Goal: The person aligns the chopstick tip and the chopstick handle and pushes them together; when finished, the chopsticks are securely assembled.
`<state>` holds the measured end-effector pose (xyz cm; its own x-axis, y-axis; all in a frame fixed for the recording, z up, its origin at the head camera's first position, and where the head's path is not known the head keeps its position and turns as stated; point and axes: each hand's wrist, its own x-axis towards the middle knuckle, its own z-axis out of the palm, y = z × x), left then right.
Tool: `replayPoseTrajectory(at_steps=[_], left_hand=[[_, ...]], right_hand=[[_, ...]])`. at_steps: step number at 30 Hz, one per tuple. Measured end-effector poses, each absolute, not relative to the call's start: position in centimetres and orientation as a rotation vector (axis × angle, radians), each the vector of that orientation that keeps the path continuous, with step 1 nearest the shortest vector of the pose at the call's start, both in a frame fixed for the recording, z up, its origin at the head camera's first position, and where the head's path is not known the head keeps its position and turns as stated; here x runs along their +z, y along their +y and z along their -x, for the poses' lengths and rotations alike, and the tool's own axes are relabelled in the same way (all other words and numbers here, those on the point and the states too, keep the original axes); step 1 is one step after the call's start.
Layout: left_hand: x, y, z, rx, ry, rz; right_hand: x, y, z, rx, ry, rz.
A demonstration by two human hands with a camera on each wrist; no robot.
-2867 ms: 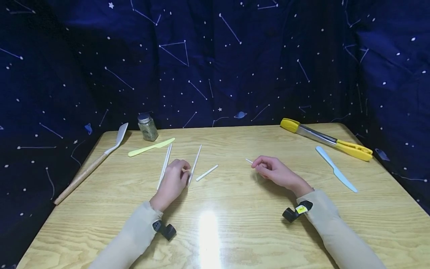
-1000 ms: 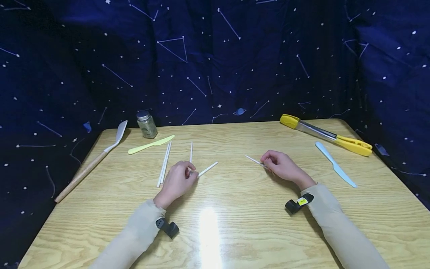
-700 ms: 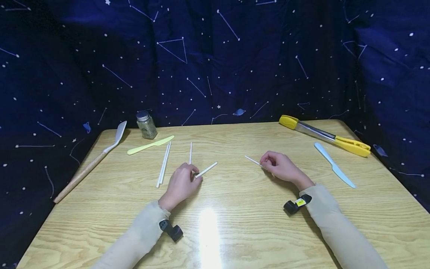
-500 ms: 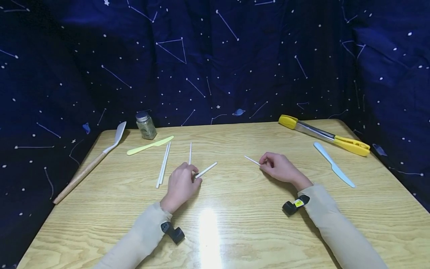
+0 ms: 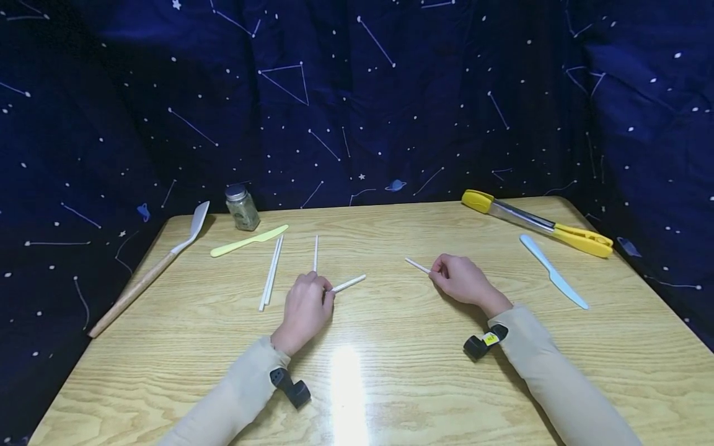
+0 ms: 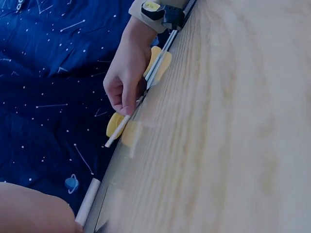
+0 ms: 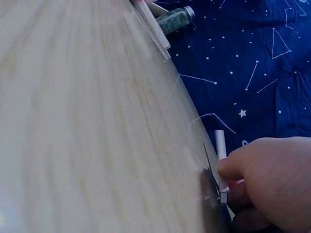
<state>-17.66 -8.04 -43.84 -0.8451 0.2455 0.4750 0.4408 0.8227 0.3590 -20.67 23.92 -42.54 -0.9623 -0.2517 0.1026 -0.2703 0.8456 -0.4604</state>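
In the head view my left hand [image 5: 308, 306] pinches a short white stick [image 5: 349, 284] between thumb and fingers, its free end pointing right. A white stick [image 5: 316, 253] runs away from just beyond those fingers; its near end is hidden. Two longer white sticks [image 5: 271, 272] lie side by side to the left. Over on the right, my right hand [image 5: 462, 280] pinches another white stick [image 5: 417, 265], which points left. The right wrist view shows this stick [image 7: 220, 143] between thumb and finger. In the left wrist view the left hand [image 6: 34, 208] is partly cut off.
On the wooden table [image 5: 390, 359], a spatula [image 5: 153, 272] lies at the left edge. Near it are a spice jar [image 5: 242, 209] and a yellow plastic knife [image 5: 249, 241]. Tongs [image 5: 535, 223] and a light-blue plastic knife [image 5: 553, 271] lie at right. A dark starry cloth hangs behind.
My left hand has left the stick that points away, now straighter, and shifted right to take the short stick, turning it slightly. My right hand has drifted a little with its stick.
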Motion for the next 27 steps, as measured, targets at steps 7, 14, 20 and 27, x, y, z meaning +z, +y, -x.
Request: replayPoseTrajectory(at_steps=[7, 14, 20, 27], left_hand=[[-44.0, -7.4, 17.5, -0.64, -2.555, 0.518], [-43.8, -6.8, 17.2, -0.728, -2.474, 0.603], [-43.6, -6.3, 16.8, -0.859, -2.453, 0.665], [-43.7, -5.9, 16.1, -1.008, -2.461, 0.723]], right_hand=[[-42.5, 23.9, 20.6, 0.773, -2.957, -0.385], [-42.1, 23.6, 20.4, 0.887, -2.854, -0.499], [-41.3, 22.8, 20.2, 1.299, -2.731, -0.612], [-40.8, 22.3, 19.9, 1.854, -2.553, -0.643]])
